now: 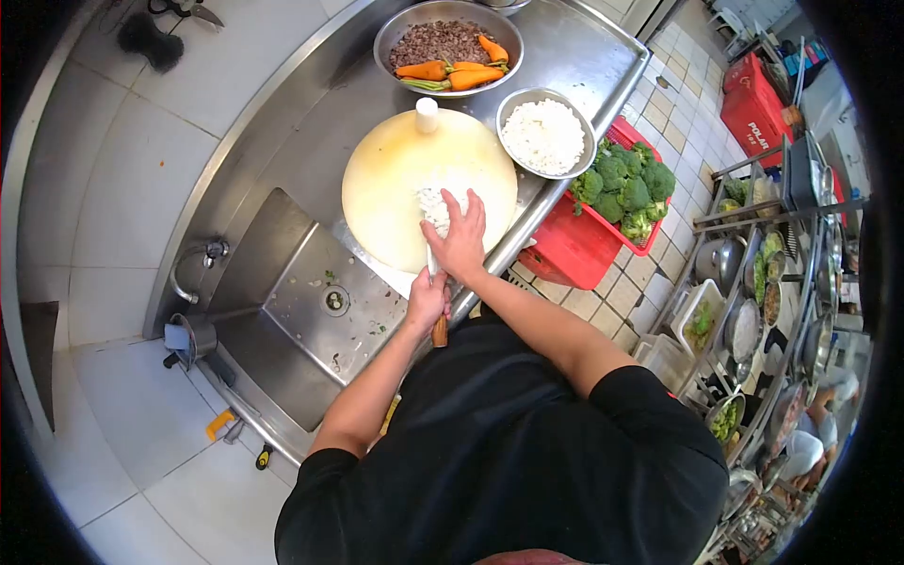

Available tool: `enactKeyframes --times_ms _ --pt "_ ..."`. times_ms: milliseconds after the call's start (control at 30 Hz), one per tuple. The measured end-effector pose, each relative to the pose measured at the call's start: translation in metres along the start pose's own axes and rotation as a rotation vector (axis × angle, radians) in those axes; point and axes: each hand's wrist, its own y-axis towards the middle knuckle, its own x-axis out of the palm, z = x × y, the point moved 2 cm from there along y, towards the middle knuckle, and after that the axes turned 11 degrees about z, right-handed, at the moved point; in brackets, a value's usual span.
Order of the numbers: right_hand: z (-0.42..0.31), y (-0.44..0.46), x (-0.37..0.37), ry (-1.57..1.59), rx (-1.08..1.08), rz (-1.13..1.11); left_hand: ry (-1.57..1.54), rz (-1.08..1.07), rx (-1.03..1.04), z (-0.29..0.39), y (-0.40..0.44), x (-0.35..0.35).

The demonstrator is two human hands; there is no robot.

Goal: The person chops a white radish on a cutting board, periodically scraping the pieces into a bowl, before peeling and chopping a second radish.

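My left hand (427, 301) is closed around the wooden handle (440, 331) of a knife at the near edge of the round chopping board (377, 207). The knife's blade (432, 260) points away from me over the board, partly hidden by my hands. My right hand (459, 237) has its fingers stretched out and apart, beside the blade and touching white chopped pieces (431, 205). Whether those pieces lie on the blade or on the board, I cannot tell. A short white cylinder (427, 115) stands at the board's far edge.
Beyond the board is a metal bowl (379, 52) of minced brown food and carrots. Right of it sits a bowl of white chopped pieces (543, 137). Broccoli (626, 184) fills a red basket (650, 247). A steel sink (292, 282) lies left; loaded shelves (744, 311) stand right.
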Motion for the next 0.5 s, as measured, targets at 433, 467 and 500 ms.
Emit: enactKeyframes --times_ms 433,467,500 --pt "-0.035 0.031 -0.038 0.207 -0.117 0.158 -0.079 -0.062 0.09 0.045 -0.02 0.005" --pt "-0.033 0.04 -0.043 0.214 -0.11 0.19 -0.051 -0.084 0.114 0.056 -0.018 0.014" --pt "-0.031 0.049 -0.049 0.198 -0.102 0.225 -0.023 -0.105 0.14 0.066 -0.015 0.022"
